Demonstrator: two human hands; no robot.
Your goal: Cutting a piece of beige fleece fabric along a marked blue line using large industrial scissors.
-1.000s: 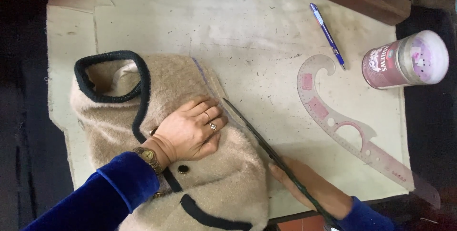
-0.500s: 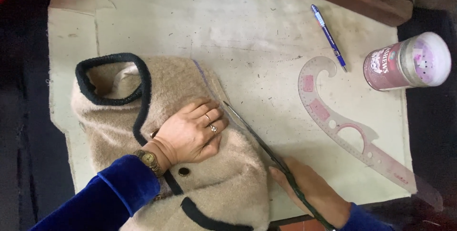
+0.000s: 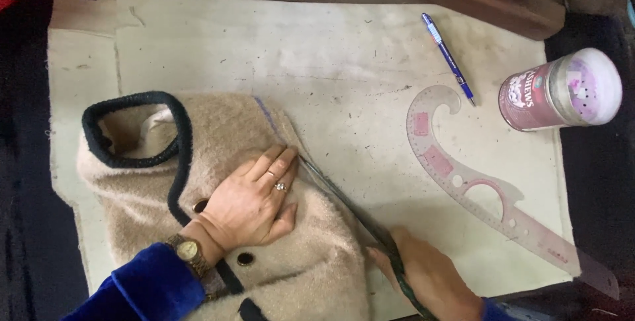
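Cream pattern paper [image 3: 344, 63] is covering the dark worktable, and on it a fuzzy beige garment [image 3: 291, 275] with dark trim is lying flat near the lower left. Left hand [image 3: 248, 202] is pressing down with fingers spread flat, gripping nothing, apparently pinning the fabric. Right hand [image 3: 430, 275] is closing around long scissors [image 3: 350, 210], blades running along the garment's edge; a curved ruler [image 3: 476, 195], pen [image 3: 448, 58] and jar [image 3: 562, 89] are lying aside.

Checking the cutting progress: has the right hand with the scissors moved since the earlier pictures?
Cannot tell: the right hand looks about as far from the curved ruler as before.
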